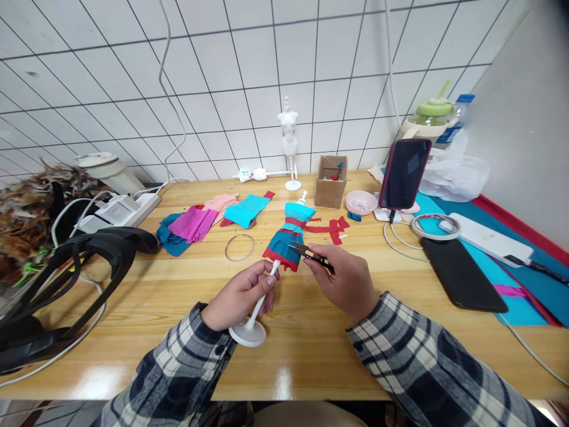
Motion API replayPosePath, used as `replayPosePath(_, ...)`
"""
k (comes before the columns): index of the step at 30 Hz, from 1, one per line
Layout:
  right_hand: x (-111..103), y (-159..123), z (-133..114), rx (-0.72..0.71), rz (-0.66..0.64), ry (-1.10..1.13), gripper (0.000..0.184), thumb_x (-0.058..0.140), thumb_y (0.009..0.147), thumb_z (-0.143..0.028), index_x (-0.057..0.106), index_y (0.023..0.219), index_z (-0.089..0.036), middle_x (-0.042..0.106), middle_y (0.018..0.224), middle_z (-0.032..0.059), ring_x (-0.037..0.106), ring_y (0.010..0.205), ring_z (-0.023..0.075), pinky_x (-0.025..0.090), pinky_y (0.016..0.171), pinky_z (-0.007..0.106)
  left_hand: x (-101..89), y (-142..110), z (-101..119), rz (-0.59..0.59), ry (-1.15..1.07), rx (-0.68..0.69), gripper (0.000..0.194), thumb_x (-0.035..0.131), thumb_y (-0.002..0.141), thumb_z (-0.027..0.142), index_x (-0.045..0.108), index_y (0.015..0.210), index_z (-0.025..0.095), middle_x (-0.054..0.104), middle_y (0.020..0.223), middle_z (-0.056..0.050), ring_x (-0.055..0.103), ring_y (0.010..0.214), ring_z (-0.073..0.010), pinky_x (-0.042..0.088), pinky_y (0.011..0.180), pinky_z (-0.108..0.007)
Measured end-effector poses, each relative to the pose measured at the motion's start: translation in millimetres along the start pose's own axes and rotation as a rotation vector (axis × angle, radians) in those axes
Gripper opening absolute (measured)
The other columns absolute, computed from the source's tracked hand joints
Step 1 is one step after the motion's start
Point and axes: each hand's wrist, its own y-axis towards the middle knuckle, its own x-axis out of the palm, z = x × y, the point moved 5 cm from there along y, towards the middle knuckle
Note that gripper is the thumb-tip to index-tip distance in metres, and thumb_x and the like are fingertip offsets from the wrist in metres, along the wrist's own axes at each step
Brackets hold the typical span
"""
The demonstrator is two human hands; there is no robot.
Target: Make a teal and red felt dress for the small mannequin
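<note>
My left hand (242,296) is closed round the white stem of a small doll mannequin stand (249,333), tilted away from me over the wooden table (133,332). The mannequin wears a turquoise and red paper dress (288,237). My right hand (344,279) grips small black thread snips (309,254), their tips at the dress's red hem. Red paper scraps (331,228) lie just beyond the dress.
Turquoise, magenta and pink paper pieces (200,222), a wire ring (239,247), a bare white mannequin (290,142), a cardboard box (331,181), a pink bowl (361,203), a propped phone (404,172), a black tablet (462,276), a power strip (118,210) and a black headset (57,284) surround me.
</note>
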Motion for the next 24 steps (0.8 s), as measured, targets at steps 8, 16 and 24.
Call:
replayPosePath(8,-1.3,0.4,0.4,-0.009,-0.005,-0.024,0.018,0.057,0.09,-0.028,0.065,0.104,-0.02,0.075,0.092,0.0052,0.071,0.08,0.0171,0.055,0.067,0.026,-1.6,-0.4,-0.5,0.03,0.016,-0.019,0.026,0.052,0.091,0.043,0.048,0.091,0.018,0.058,0.056,0.004,0.05,0.043,-0.0079,0.039,0.044,-0.017)
replayPosePath(16,-2.7,0.3,3.2,-0.033,-0.01,-0.027,0.018,0.058,0.087,-0.028,0.066,0.101,-0.02,0.075,0.089,0.0048,0.071,0.077,0.0171,0.054,0.066,0.026,-2.9,-0.4,-0.8,0.017,-0.015,-0.011,0.027,0.053,0.091,0.044,0.05,0.095,0.017,0.057,0.054,0.004,0.05,0.042,-0.0083,0.038,0.043,-0.017)
replayPosePath(24,-10.0,2.2,2.4,-0.065,0.051,0.007,0.016,0.06,0.087,-0.026,0.066,0.101,-0.02,0.075,0.087,0.0052,0.071,0.075,0.0162,0.055,0.066,0.025,-3.5,-0.7,-1.0,0.024,0.023,-0.023,0.027,0.052,0.091,0.045,0.051,0.095,0.018,0.057,0.055,0.004,0.05,0.043,-0.0079,0.038,0.043,-0.017)
